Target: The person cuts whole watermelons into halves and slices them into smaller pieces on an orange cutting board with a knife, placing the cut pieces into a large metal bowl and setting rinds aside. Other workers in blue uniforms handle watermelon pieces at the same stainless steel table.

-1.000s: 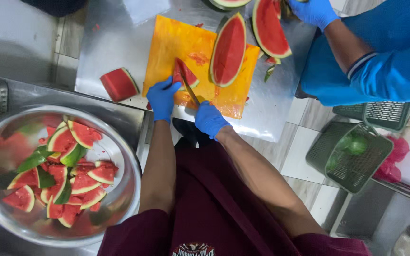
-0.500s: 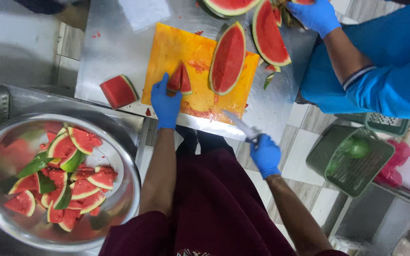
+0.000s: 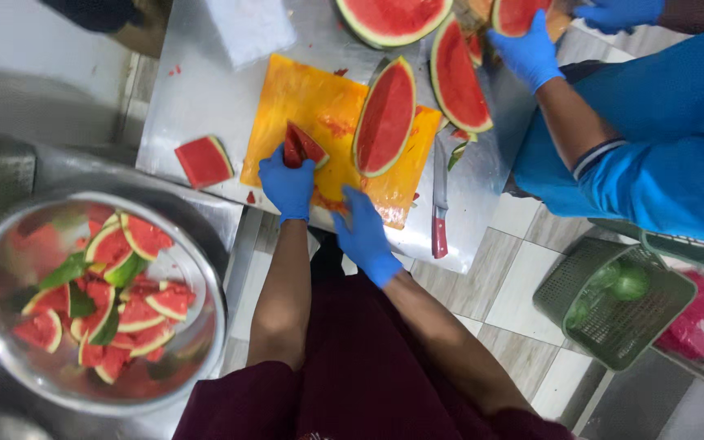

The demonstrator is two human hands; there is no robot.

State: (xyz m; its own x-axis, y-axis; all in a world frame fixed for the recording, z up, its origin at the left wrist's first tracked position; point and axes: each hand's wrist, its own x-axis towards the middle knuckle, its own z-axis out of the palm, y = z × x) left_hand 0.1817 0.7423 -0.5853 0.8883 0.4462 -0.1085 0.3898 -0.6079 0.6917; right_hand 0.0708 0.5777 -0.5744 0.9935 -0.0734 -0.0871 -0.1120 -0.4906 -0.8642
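Steel bowl [image 3: 205,342] of cut watermelon sits far left. The left hand [image 3: 287,183] grips a small watermelon wedge [image 3: 303,147] on the yellow cutting board [image 3: 303,98]; the right hand [image 3: 364,232] rests empty and relaxed at the board's near edge. A red-handled knife [image 3: 439,204] lies just right.

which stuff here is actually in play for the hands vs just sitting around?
In play:
left hand gripping small watermelon wedge
right hand empty, on yellow cutting board
long watermelon slice
red-handled knife, set down

Sitting around:
steel bowl of cut pieces
square watermelon chunk
green basket
co-worker's gloved hand
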